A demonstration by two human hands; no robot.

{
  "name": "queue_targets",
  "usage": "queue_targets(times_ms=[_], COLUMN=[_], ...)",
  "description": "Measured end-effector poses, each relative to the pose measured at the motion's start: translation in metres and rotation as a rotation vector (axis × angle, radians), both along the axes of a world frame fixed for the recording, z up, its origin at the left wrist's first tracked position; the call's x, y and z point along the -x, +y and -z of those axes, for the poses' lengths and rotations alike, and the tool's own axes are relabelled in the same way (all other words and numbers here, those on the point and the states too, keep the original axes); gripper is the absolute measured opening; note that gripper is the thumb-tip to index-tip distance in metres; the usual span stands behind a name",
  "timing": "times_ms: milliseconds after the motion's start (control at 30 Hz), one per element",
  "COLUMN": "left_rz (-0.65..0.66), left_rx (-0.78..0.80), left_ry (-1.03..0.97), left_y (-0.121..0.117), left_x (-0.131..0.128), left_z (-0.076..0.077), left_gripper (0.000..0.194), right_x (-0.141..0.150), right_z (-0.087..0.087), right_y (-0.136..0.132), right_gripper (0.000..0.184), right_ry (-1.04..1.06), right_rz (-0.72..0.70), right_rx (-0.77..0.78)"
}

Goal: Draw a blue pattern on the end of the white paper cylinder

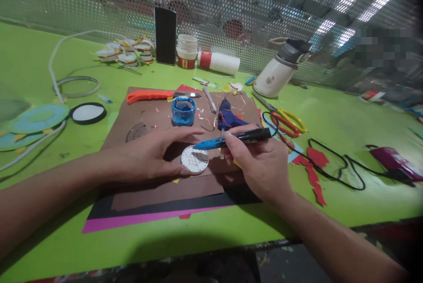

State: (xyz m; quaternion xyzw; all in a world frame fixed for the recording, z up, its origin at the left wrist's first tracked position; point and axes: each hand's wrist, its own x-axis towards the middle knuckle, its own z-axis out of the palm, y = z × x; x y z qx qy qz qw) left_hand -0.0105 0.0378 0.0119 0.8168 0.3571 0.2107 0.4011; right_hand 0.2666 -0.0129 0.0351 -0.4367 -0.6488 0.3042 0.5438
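Observation:
My left hand (155, 153) rests on a brown cardboard sheet (148, 115), its thumb and fingers closed around a small white disc (194, 160) with drawn lines. My right hand (261, 164) grips a black-handled brush (244, 136) whose blue-painted tip points at the disc. A small pot of blue paint (183, 110) stands just behind the disc. A blue glue gun (228, 117) lies beside the pot.
An orange-handled knife (152, 95), red-and-yellow scissors (286, 120), a white jug (279, 73), paper cups (187, 51), a black phone (165, 35) and red paper scraps (313, 170) lie on the green table (346, 115). A black cable (333, 159) runs right. Mesh fence behind.

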Motion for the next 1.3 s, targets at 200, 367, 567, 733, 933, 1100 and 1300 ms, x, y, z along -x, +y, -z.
queue_targets(times_ms=[200, 367, 567, 733, 933, 1100, 1300], left_rz=[0.008, -0.002, 0.007, -0.001, 0.007, 0.001, 0.007], left_rx=[0.015, -0.003, 0.009, 0.004, 0.006, 0.015, -0.015], left_ry=[-0.002, 0.002, -0.011, 0.001, -0.003, -0.003, 0.006], left_y=[-0.0011, -0.0014, -0.0009, -0.0006, 0.0005, 0.0003, 0.0024], left_x=[0.0022, 0.0030, 0.0019, 0.0021, 0.0026, 0.0026, 0.0062], left_z=[0.0007, 0.0010, 0.0017, 0.0026, 0.0023, 0.0028, 0.0044], left_gripper=[0.092, 0.093, 0.092, 0.092, 0.092, 0.093, 0.093], right_x=[-0.0010, -0.0013, -0.0011, -0.0039, -0.0045, -0.0036, 0.0008], right_z=[0.0010, 0.0015, 0.0022, 0.0022, 0.0034, 0.0041, 0.0030], right_y=[-0.0011, -0.0008, -0.0002, 0.0006, 0.0010, 0.0008, 0.0026], right_gripper=[0.017, 0.016, 0.014, 0.013, 0.013, 0.016, 0.019], right_ry=[-0.072, -0.135, -0.116, -0.167, -0.174, -0.183, -0.187], right_rz=[-0.018, -0.018, -0.020, -0.027, -0.030, -0.033, -0.014], right_rx=[-0.017, -0.011, -0.043, -0.033, -0.033, -0.051, -0.034])
